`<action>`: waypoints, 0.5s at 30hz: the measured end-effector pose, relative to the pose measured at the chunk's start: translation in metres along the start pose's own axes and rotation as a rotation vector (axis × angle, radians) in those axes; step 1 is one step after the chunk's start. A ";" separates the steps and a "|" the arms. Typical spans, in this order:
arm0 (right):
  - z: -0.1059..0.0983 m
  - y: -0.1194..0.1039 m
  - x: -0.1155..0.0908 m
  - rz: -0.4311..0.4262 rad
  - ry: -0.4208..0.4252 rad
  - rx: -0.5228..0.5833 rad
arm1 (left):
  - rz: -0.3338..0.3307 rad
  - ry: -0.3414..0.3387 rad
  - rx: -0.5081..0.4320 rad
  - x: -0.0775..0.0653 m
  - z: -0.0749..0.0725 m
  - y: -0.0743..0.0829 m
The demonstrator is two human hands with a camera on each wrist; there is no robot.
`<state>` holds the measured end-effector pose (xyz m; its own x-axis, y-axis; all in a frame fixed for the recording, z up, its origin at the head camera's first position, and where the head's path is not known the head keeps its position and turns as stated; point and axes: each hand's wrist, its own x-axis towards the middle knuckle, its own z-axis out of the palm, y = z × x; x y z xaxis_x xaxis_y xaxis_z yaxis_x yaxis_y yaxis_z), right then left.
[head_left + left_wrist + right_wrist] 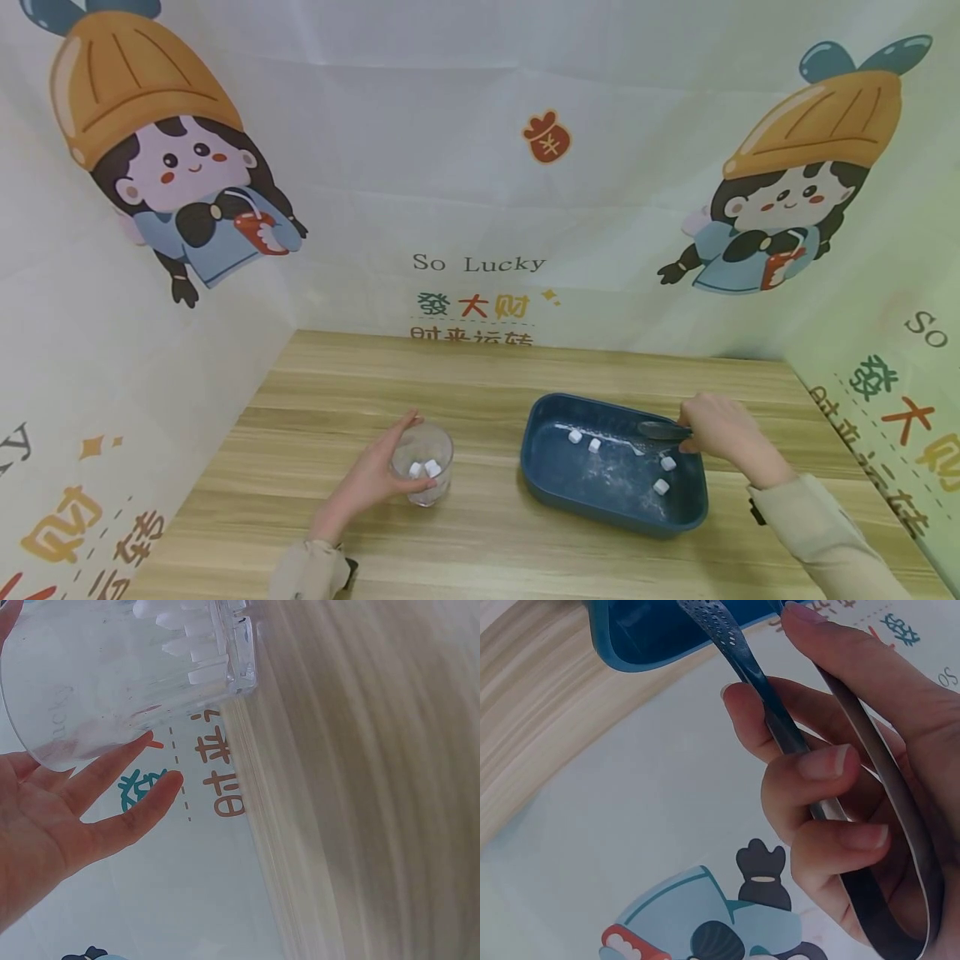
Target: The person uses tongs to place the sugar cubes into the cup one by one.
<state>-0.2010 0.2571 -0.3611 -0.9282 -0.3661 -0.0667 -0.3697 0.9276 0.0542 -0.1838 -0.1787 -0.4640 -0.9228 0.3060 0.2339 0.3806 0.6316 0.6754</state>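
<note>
My left hand [365,477] holds a clear drinking glass [417,443], thumb on the near side and fingers along the far side. Small white cubes [432,468] lie at the bottom of the glass. In the left wrist view two fingers stretch out beside the glass [90,682]. My right hand [717,427] grips metal tongs [658,431] at the right end of a blue rectangular dish [592,507]. Fingers wrap one arm of the tongs [786,727] in the right wrist view, and the perforated tip reaches over the dish. Whether the tips touch a cube is hidden.
Several white cubes [661,487] lie scattered in the dish, with whitish powder or wet marks on its floor. Glass and dish stand apart on a wood-grain table [360,379]. A printed cloth [480,183] hangs behind and on both sides.
</note>
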 end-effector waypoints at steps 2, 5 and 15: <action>0.001 -0.001 0.002 0.002 -0.003 -0.014 | -0.001 0.000 -0.001 0.000 0.000 0.000; 0.002 -0.002 0.005 0.004 -0.005 -0.037 | -0.002 0.000 -0.003 0.000 0.000 0.000; 0.012 -0.004 0.011 -0.007 0.020 -0.096 | -0.010 -0.001 0.007 -0.001 0.000 0.000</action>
<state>-0.2094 0.2502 -0.3742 -0.9258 -0.3749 -0.0480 -0.3778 0.9138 0.1489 -0.1834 -0.1790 -0.4643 -0.9265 0.3003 0.2268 0.3720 0.6393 0.6730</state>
